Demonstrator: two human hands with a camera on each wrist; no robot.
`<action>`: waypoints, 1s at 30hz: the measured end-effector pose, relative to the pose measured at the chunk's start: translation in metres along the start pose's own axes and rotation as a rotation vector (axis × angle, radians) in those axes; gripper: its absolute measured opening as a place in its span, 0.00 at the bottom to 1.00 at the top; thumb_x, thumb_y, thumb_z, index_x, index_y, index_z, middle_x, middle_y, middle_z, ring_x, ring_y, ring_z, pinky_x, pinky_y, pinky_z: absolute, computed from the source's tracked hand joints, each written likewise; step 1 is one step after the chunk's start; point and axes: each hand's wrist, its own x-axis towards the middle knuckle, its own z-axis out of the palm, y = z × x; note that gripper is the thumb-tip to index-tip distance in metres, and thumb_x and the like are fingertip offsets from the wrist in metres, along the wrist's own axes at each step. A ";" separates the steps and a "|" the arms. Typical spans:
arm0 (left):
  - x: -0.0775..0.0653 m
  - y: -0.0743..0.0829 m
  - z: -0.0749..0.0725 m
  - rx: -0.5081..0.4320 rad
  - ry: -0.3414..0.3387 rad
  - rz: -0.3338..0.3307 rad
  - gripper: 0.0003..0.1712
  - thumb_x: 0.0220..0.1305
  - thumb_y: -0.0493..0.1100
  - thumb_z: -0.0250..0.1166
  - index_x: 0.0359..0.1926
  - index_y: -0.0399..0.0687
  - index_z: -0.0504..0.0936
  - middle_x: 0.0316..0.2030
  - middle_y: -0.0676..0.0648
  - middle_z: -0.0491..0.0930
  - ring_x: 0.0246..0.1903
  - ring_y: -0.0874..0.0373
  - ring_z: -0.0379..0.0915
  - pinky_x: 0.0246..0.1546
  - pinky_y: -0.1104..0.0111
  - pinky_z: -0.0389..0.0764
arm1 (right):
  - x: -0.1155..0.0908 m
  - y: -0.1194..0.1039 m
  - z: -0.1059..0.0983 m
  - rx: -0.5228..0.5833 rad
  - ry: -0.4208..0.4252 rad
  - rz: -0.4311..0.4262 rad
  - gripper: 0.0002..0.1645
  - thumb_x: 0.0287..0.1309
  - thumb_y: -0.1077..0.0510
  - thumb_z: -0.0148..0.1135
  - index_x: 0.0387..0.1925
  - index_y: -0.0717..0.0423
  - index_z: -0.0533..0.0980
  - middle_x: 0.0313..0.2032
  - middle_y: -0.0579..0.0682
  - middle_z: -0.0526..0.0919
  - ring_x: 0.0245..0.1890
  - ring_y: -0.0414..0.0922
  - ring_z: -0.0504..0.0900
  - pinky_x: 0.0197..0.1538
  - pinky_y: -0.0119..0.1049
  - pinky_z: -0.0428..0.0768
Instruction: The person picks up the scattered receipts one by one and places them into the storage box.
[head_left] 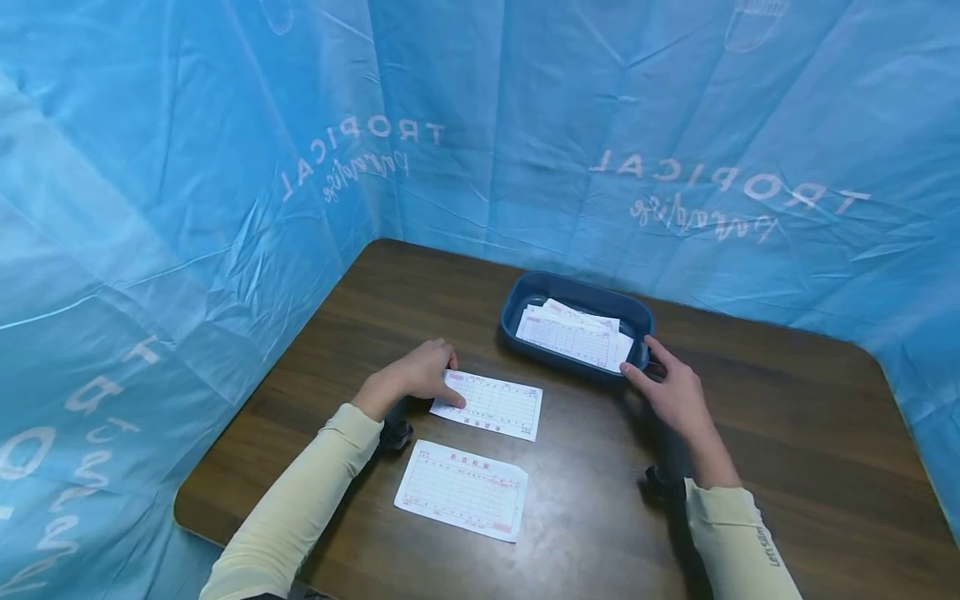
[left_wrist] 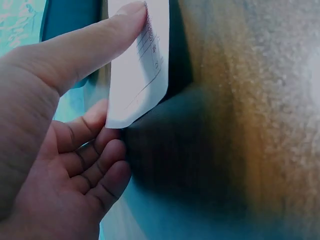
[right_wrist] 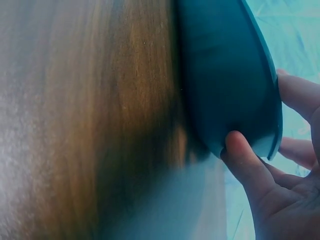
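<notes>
In the head view my left hand (head_left: pixel 420 372) pinches the left end of a printed receipt slip (head_left: pixel 498 407), thumb on top. The left wrist view shows the slip (left_wrist: pixel 142 75) between the thumb and the fingers beneath it, its corner lifted off the table. My right hand (head_left: pixel 675 392) holds the near right corner of a dark blue plastic basin (head_left: pixel 555 361). In the right wrist view its thumb presses the outer wall of the basin (right_wrist: pixel 230 75), with fingers around the far side. Several receipt slips (head_left: pixel 566 337) lie loosely stacked inside the basin.
A second receipt slip (head_left: pixel 463 490) lies flat on the brown wooden table (head_left: pixel 810 450), nearer me. Blue printed curtains (head_left: pixel 510 150) hang behind the table's far and left edges. Each wrist wears a small black device (head_left: pixel 396 434).
</notes>
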 end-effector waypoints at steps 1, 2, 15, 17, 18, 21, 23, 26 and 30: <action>0.000 0.000 0.000 -0.002 0.001 -0.004 0.35 0.40 0.62 0.78 0.42 0.46 0.74 0.38 0.50 0.70 0.39 0.55 0.65 0.39 0.65 0.71 | 0.000 -0.001 0.000 0.002 -0.001 0.002 0.52 0.59 0.31 0.55 0.74 0.54 0.51 0.66 0.68 0.62 0.62 0.64 0.66 0.55 0.63 0.67; 0.001 -0.001 0.001 -0.004 0.001 -0.006 0.35 0.40 0.62 0.78 0.42 0.47 0.74 0.39 0.50 0.70 0.39 0.55 0.65 0.40 0.65 0.71 | 0.000 -0.001 0.000 0.004 -0.001 0.003 0.52 0.60 0.31 0.55 0.74 0.54 0.51 0.66 0.68 0.62 0.62 0.64 0.66 0.55 0.63 0.67; -0.004 -0.001 0.010 -0.212 0.076 0.029 0.28 0.49 0.46 0.77 0.45 0.44 0.70 0.42 0.48 0.72 0.41 0.55 0.68 0.45 0.62 0.71 | -0.002 -0.002 0.002 0.011 0.004 0.032 0.53 0.59 0.31 0.55 0.74 0.54 0.50 0.66 0.67 0.62 0.62 0.63 0.66 0.55 0.61 0.69; -0.006 -0.001 0.012 -0.231 0.079 0.028 0.28 0.50 0.44 0.76 0.46 0.44 0.69 0.43 0.47 0.72 0.42 0.54 0.69 0.46 0.61 0.71 | -0.003 -0.001 0.003 0.009 0.002 0.033 0.53 0.59 0.30 0.55 0.74 0.54 0.50 0.65 0.68 0.63 0.62 0.63 0.66 0.55 0.60 0.70; -0.006 0.000 0.012 -0.235 0.080 0.026 0.28 0.51 0.43 0.76 0.47 0.45 0.68 0.43 0.47 0.73 0.42 0.54 0.69 0.46 0.61 0.71 | -0.003 -0.001 0.003 0.011 0.003 0.031 0.53 0.59 0.31 0.55 0.74 0.54 0.50 0.65 0.68 0.63 0.62 0.63 0.66 0.54 0.60 0.70; -0.007 0.000 0.012 -0.244 0.093 0.029 0.27 0.53 0.42 0.74 0.47 0.46 0.67 0.44 0.46 0.73 0.43 0.54 0.70 0.47 0.60 0.72 | -0.002 -0.001 0.002 0.012 0.018 0.020 0.53 0.58 0.30 0.55 0.74 0.54 0.51 0.65 0.68 0.64 0.62 0.63 0.67 0.54 0.60 0.70; -0.007 0.000 0.012 -0.246 0.097 0.031 0.26 0.54 0.41 0.73 0.48 0.46 0.67 0.44 0.45 0.73 0.43 0.54 0.70 0.47 0.59 0.72 | -0.001 -0.002 0.002 0.012 0.021 0.018 0.53 0.58 0.30 0.55 0.74 0.54 0.51 0.65 0.68 0.63 0.62 0.63 0.67 0.54 0.60 0.70; -0.008 0.000 0.012 -0.248 0.099 0.026 0.24 0.57 0.39 0.70 0.50 0.46 0.68 0.45 0.46 0.74 0.44 0.55 0.70 0.47 0.60 0.72 | -0.002 -0.003 0.002 0.018 0.011 0.025 0.53 0.58 0.30 0.56 0.74 0.53 0.51 0.65 0.68 0.63 0.62 0.63 0.67 0.55 0.60 0.69; -0.009 0.000 0.013 -0.277 0.112 0.015 0.15 0.65 0.37 0.62 0.52 0.45 0.71 0.47 0.46 0.75 0.45 0.56 0.71 0.47 0.60 0.73 | -0.001 -0.002 0.001 0.029 0.006 0.031 0.53 0.58 0.31 0.56 0.74 0.54 0.51 0.65 0.67 0.63 0.62 0.63 0.67 0.55 0.60 0.69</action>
